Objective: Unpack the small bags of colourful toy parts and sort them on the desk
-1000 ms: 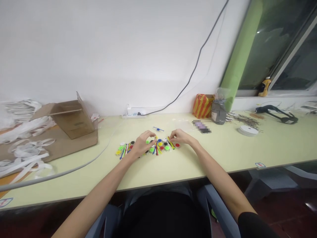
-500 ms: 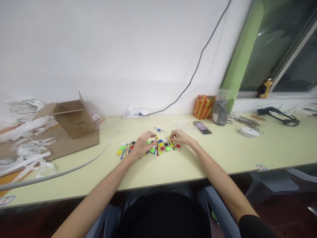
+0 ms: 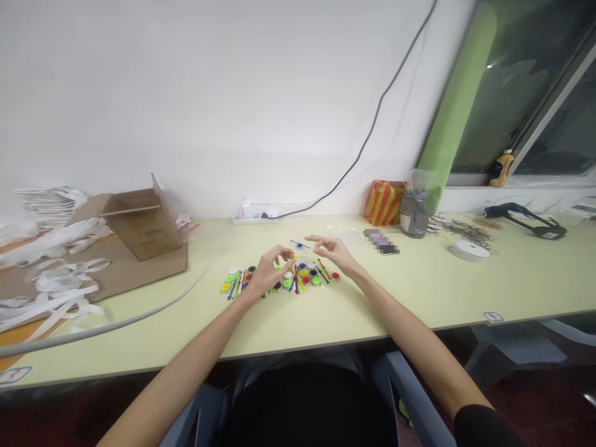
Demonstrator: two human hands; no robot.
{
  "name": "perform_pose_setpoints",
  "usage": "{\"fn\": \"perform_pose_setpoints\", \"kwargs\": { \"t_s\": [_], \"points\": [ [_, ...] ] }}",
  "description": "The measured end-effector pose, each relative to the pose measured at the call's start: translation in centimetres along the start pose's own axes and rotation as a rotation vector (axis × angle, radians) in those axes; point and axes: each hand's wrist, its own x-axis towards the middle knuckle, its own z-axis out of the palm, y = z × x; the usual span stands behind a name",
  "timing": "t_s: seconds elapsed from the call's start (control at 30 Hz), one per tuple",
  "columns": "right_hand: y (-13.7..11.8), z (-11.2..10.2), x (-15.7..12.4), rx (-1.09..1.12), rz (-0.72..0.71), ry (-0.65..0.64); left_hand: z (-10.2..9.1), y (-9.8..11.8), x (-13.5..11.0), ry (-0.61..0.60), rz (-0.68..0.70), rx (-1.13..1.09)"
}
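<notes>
- Head view: the desk (image 3: 395,292) runs wide, with the row of coloured discs (image 3: 302,280) set before the person, apparently to sit within both hands' reach.
- Cardboard box (image 3: 142,226) sits well left of the row.
- Left hand (image 3: 274,273) curls over the row, nearly closed; whether it holds anything, I cannot tell.
- Right hand (image 3: 333,253) hovers half open beyond the row's right end, holding nothing.
- Blue piece (image 3: 299,244) lies just beyond the row.

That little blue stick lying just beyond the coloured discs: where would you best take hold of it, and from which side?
Probably pinch the blue stick at its thin end, from above and from the right. It lies flat on the desk, and the open right hand is nearest. That approach likely stays clear of the coloured discs.
</notes>
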Motion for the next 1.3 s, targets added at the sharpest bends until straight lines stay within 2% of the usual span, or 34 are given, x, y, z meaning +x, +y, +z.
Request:
{"fn": "perform_pose_setpoints", "kwargs": {
  "t_s": [0.13,0.43,0.73,0.93,1.0,1.13,1.3],
  "points": [
    [0.8,0.8,0.2,0.212,0.044,-0.035,0.0,0.2,0.1,0.006,-0.049,-0.023],
    [2.0,1.5,0.4,0.365,0.182,0.03,0.1,0.5,0.1,0.01,-0.132,-0.081],
    [2.5,1.7,0.4,0.33,0.175,0.014,0.1,0.6,0.2,-0.001,-0.14,-0.126],
    [1.6,3.7,1.9,0.215,0.08,0.156,0.3,-0.3,0.2,0.082,-0.233,-0.303],
    [1.3,4.8,2.4,0.256,0.085,0.153,0.2,-0.6,0.3,0.09,-0.267,-0.391],
    [1.1,6.2,2.5,0.393,0.156,0.056,-0.2,-0.8,0.4,0.099,-0.304,-0.473],
    [1.2,5.4,1.3,0.497,0.218,0.065,0.0,-0.8,0.4,0.073,-0.279,-0.453]
  ]
}}
